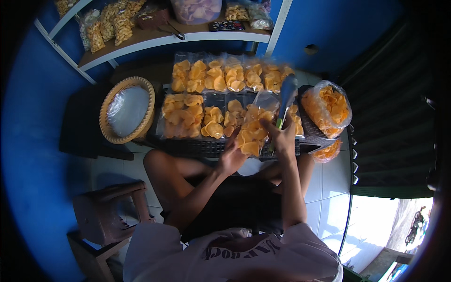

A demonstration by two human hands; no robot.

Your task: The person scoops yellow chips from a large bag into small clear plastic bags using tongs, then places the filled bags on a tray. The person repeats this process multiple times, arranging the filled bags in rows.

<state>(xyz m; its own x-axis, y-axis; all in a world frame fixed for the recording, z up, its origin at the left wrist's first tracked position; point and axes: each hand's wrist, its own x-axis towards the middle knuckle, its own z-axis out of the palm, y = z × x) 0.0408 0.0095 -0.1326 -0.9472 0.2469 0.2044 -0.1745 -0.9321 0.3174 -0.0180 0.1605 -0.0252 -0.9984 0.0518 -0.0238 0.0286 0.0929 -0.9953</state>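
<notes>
clear bag of orange chips (253,135) in left fingers (233,140), right fingers (270,127) around a blue-and-green tool (287,96)

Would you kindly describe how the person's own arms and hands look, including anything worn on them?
Short, loose, pale greyish fabric sleeves cover the upper arms, part of a T-shirt with dark printed lettering. The forearms are bare. Neither the left hand nor the right hand wears a glove, and no watch or bracelet is visible.

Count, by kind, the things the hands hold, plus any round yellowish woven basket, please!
Clear plastic packet of round orange crackers: 1
Long blue-and-green handheld tool: 1
Round yellowish woven basket: 1
Total: 3
</notes>
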